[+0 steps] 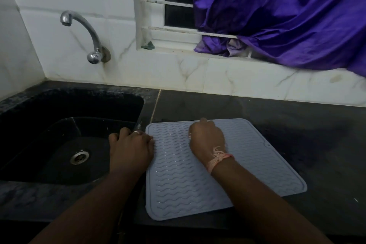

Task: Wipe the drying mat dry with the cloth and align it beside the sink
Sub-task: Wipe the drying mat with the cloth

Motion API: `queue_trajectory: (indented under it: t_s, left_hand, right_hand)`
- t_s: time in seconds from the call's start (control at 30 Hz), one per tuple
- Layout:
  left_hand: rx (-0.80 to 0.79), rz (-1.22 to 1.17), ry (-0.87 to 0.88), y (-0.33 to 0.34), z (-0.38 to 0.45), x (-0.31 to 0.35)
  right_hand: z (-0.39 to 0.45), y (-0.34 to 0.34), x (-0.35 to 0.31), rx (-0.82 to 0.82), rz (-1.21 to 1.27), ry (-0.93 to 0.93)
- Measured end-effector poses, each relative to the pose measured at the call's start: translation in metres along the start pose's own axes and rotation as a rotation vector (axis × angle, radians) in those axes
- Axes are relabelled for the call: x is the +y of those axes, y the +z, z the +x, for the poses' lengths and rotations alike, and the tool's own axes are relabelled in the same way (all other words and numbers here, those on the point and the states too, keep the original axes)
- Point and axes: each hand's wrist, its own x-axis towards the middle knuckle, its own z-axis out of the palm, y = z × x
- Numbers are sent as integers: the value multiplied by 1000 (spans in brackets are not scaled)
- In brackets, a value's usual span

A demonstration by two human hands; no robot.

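A pale grey drying mat with wavy ridges lies flat on the dark tabletop, in the lower middle of the frame, just to the right of the black sink. Its long axis runs from the near edge of the tabletop toward the tiled wall, slightly skewed, so that its far end leans a little to the right in the picture. Its left long edge lies close along the sink's right rim.

The left hand rests at the mat's left edge near the far left corner, fingers curled at the rim; whether it grips the edge I cannot tell. The right hand lies on the mat's far part, fingers bent over the far edge and grasping it. A pink thread band circles the right wrist.

A steel tap juts from the wall at upper left, and a purple curtain hangs at upper right.
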Motion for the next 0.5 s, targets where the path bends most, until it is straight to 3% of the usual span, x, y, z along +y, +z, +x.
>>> queue_trajectory:
  t_s: [0.2,0.5]
  left_hand:
    - [-4,10,2,1,1,1]
    - [-46,23,25,-2,0,3]
  right_hand:
    - [1,-11,50,-54,-49,156]
    - [-11,-10,-47,3,41,-21]
